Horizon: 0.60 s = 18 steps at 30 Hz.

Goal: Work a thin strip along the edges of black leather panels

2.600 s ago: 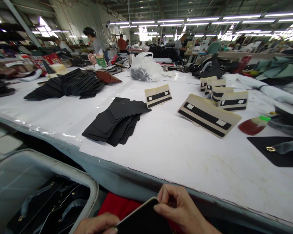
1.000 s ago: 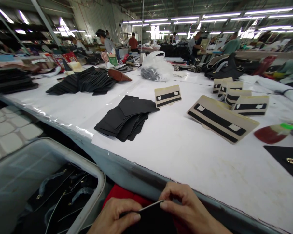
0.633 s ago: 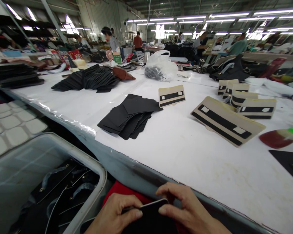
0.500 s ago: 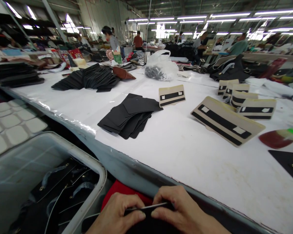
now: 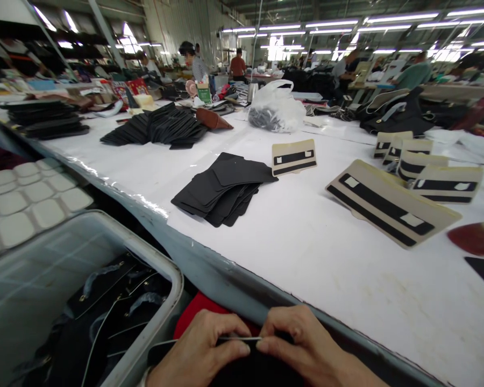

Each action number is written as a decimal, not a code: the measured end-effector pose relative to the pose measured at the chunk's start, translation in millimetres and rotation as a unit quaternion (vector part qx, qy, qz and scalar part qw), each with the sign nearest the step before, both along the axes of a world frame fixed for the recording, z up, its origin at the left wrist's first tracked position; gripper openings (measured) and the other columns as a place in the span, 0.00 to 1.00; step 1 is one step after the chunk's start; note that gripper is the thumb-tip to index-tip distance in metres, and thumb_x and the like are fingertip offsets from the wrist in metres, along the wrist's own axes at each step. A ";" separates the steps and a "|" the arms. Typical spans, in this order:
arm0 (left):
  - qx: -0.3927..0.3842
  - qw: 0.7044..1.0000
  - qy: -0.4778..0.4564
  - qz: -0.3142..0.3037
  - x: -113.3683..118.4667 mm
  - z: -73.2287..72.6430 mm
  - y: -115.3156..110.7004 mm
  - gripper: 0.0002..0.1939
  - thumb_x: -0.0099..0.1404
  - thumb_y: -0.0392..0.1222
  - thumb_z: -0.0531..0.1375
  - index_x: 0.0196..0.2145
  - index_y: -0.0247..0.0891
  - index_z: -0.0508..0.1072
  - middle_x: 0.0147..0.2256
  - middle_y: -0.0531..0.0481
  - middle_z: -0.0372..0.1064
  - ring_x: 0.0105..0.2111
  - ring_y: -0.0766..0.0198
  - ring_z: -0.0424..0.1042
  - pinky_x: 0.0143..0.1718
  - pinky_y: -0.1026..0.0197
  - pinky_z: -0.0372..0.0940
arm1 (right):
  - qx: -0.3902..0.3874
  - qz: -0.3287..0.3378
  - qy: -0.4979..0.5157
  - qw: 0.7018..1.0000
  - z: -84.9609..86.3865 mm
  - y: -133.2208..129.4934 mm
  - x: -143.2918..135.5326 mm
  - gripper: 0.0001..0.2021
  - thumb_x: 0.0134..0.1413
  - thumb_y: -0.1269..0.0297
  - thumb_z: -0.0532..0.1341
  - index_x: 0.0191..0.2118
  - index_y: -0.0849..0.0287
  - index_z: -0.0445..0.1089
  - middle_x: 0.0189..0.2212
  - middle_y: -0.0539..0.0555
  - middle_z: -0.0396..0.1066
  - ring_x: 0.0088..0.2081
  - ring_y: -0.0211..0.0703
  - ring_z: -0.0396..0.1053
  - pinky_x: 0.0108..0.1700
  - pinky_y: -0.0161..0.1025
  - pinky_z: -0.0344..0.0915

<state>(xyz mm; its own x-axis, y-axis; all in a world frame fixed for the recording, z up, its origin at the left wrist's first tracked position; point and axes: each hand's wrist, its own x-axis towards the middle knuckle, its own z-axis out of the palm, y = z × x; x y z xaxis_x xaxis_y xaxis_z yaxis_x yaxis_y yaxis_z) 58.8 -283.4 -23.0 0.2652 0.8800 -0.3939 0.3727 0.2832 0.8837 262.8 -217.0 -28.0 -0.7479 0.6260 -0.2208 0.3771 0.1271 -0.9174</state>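
Both hands, the left hand [image 5: 197,352] and the right hand [image 5: 306,349], pinched a thin black leather piece [image 5: 242,365] below the desk [image 5: 306,258] edge. Each grip was closed on its top edge. The frame cut off its lower part, so the shape was unclear.

No readable text, brand, number or sign anywhere. Print on the red packaging [image 5: 136,86] and the green box [image 5: 204,92] at the far left of the counter [image 5: 306,252]: too small and blurred to make out. Beige cards [image 5: 391,201] at right: only black strips and white squares, no lettering. Black pieces [image 5: 226,185] at centre: unmarked.
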 end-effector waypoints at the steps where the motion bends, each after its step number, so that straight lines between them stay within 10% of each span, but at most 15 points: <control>1: 0.001 1.000 -0.002 0.000 2.3 1.1 1.4 0.10 0.63 0.37 0.59 0.32 0.38 0.82 0.29 0.55 0.77 0.32 0.64 0.72 0.33 0.69 0.60 | 0.002 0.007 -0.011 1.000 1.4 0.8 -1.1 0.11 0.57 0.60 0.62 0.27 0.60 0.72 0.22 0.46 0.65 0.26 0.36 0.61 0.27 0.32 0.54; 18: -0.005 1.000 -0.005 -0.012 -8.3 -10.8 -0.4 0.14 0.64 0.47 0.58 0.34 0.38 0.82 0.32 0.50 0.80 0.35 0.58 0.75 0.36 0.66 0.64 | -0.153 -0.076 -0.002 0.985 12.6 -5.2 6.7 0.13 0.46 0.63 0.66 0.22 0.58 0.60 0.18 0.42 0.54 0.22 0.34 0.51 0.22 0.33 0.46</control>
